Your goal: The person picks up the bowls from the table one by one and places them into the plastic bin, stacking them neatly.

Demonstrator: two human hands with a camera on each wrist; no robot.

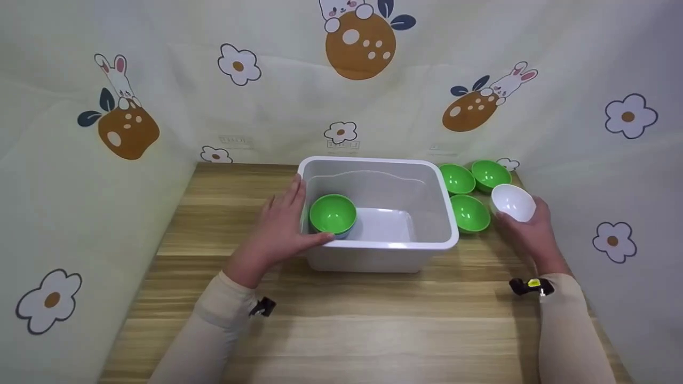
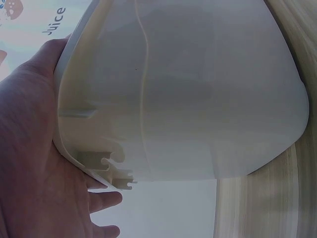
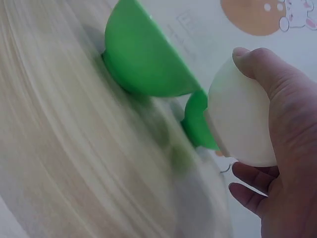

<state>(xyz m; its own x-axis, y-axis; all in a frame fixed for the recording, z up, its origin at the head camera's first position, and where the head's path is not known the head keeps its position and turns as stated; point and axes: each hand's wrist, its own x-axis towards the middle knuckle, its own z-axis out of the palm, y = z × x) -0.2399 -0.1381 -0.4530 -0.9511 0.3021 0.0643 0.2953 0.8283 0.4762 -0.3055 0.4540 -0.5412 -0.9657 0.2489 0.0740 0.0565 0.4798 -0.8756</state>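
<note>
My right hand (image 1: 533, 234) grips a white bowl (image 1: 513, 202) by its side, thumb at the rim. In the right wrist view the white bowl (image 3: 240, 116) is tilted and held off the table. My left hand (image 1: 277, 229) rests on the left front corner of a white plastic tub (image 1: 368, 258), fingers fairly straight along the side and thumb over the front rim. Inside the tub at the left sits a green bowl (image 1: 333, 213), with a bluish edge showing beneath it. Right of the tub stand three green bowls, the nearest green bowl (image 1: 469, 214) close to the white one.
The wooden table (image 1: 373, 325) carries everything. Behind and at both sides hangs a pale curtain (image 1: 288, 101) printed with flowers, rabbits and oranges. The right-hand curtain comes close to my right hand. The tub's wall (image 2: 198, 89) fills most of the left wrist view.
</note>
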